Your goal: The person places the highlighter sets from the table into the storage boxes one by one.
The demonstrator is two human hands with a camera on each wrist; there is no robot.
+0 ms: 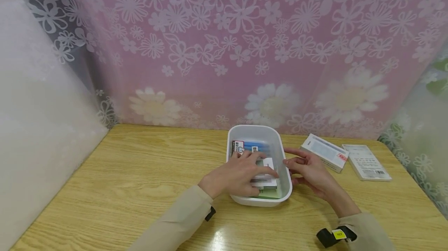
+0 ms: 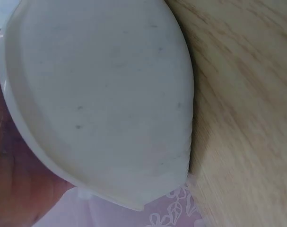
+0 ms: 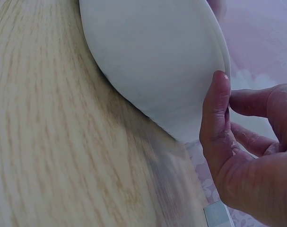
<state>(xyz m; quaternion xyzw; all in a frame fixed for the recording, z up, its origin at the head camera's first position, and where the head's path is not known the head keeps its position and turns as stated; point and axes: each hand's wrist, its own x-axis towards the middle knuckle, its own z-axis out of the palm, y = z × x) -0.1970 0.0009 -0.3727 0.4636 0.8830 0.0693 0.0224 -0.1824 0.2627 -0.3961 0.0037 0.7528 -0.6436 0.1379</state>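
Observation:
A white plastic bin [image 1: 236, 202] stands on the table and holds several packaged items. My left hand [image 1: 241, 173] reaches into it, fingers spread over a white pack [image 1: 269, 182], the index fingertip near the right inner wall. Part of this pack is hidden under the hand. Beyond the fingers lie blue items [image 1: 253, 145] and a card with a printed code [image 1: 238, 146]. Green packaging [image 1: 271, 194] shows at the bin's near end. Outside the right wall, my right hand [image 1: 311, 173] rests its fingertips against the bin; the right wrist view shows one finger [image 3: 214, 109] along the outer wall.
To the right lie a white box with a pale window and red label [image 1: 325, 152] and a flat white box with printed text [image 1: 366, 162]. A pink flowered curtain [image 1: 210, 49] hangs behind the wooden table [image 1: 140, 173]; pale curtains hang at both sides.

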